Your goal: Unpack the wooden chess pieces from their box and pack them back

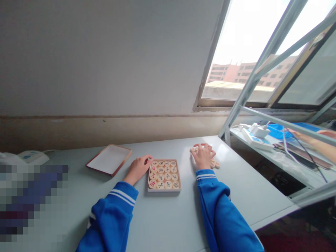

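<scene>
A shallow square box [164, 190] filled with round wooden Chinese chess pieces [164, 174] lies on the grey table [168, 217] in front of me. My left hand [138, 168] rests at the box's top left corner, fingers curled against its rim. Over a small pile of loose chess pieces [215, 163] to the right of the box lies my right hand [203, 156], fingers spread and bent down onto them. Both arms are in blue sleeves with white stripes.
The box's red-edged lid [109, 159] lies open side up at the left. A white device [33, 156] sits at the far left. To the right stands a second desk [275, 154] with a power strip, papers and another person's arm [313, 141]. A window frame leans overhead.
</scene>
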Demonstrator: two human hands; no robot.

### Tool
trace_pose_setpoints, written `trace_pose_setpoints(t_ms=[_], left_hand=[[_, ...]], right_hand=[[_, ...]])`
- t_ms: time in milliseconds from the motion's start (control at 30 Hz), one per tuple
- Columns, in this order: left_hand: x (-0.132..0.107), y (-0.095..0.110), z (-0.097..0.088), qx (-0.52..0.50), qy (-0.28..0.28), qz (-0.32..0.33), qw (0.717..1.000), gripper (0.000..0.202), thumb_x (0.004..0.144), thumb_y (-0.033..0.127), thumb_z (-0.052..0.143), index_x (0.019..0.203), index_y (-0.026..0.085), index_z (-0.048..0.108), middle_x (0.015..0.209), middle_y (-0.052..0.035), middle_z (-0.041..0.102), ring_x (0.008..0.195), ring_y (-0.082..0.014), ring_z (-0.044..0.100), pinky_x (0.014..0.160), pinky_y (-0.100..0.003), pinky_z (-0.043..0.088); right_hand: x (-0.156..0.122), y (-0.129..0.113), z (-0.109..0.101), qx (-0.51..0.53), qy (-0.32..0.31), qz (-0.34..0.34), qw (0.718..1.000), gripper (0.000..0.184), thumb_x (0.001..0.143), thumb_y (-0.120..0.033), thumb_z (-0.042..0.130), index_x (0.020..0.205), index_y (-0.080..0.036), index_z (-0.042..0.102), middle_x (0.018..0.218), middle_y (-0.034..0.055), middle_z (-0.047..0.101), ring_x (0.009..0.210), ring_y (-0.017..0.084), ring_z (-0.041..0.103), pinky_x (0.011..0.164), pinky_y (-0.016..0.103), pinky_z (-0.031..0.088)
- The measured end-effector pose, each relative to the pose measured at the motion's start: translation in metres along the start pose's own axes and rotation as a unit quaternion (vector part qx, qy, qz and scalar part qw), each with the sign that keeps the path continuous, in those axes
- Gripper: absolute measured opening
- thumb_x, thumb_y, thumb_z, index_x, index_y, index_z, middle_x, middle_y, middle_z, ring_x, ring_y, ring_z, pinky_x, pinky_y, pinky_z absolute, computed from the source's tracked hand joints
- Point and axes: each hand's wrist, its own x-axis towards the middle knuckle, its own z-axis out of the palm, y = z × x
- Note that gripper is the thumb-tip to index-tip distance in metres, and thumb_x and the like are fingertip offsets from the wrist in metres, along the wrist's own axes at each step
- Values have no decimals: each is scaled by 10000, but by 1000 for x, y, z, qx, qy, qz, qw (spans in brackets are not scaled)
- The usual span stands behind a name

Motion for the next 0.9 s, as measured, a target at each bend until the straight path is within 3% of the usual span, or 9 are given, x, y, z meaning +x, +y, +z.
trace_pose_setpoints(t_ms=[100,167,267,367,500,633,833,900], left_hand=[[0,0,1,0,5,1,1000,260,816,316,406,899,191,618,777,-42,658,745,-165,589,664,-233,386],[-1,0,1,0,5,4,1000,258,815,313,406,897,195,620,797,-42,661,767,-168,591,681,-235,390],[-1,1,1,-1,7,6,1000,262,815,325,409,889,201,628,789,-39,665,766,-171,595,684,-239,395],[-2,2,0,-6,9,1,1000,267,812,343,419,894,204,633,775,-36,668,760,-170,597,677,-238,397],[-2,2,0,-6,14,1,1000,261,812,333,422,897,205,633,799,-38,671,750,-165,594,670,-235,393],[-2,3,0,4,13,-1,1000,256,810,333,423,881,204,633,785,-34,666,744,-162,589,658,-228,385],[-1,2,-1,14,7,2,1000,276,814,340,397,892,203,624,741,-21,650,698,-155,578,618,-223,371],[-1,1,-1,11,6,5,1000,284,813,347,389,895,205,621,768,-24,654,720,-162,582,620,-228,373]], right_hand=[[-5,-21,-7,41,-13,-18,999,236,742,-287,492,942,-210,592,995,109,497,987,290,382,784,445,279],[-14,-42,-11,108,-75,-120,984,230,754,-264,503,968,-235,583,1017,77,516,992,251,403,799,401,300],[-33,-72,-15,182,-222,-297,911,229,767,-243,533,988,-272,582,1059,31,547,984,197,439,810,344,317],[-50,-88,-12,183,-289,-354,870,267,775,-203,531,1032,-268,555,1107,24,555,994,186,454,815,347,315],[-57,-94,-9,182,-277,-351,876,222,778,-216,542,999,-243,553,1062,17,585,975,183,462,811,341,306],[-44,-88,-18,169,-257,-337,890,181,755,-299,579,923,-232,586,988,29,601,920,191,472,775,332,301],[-5,-29,-35,138,-147,-208,957,163,770,-362,522,837,-237,604,858,18,581,831,171,484,747,304,319],[1,-7,-34,100,-147,-166,970,160,758,-361,523,799,-233,608,782,12,577,782,170,491,747,314,315]])
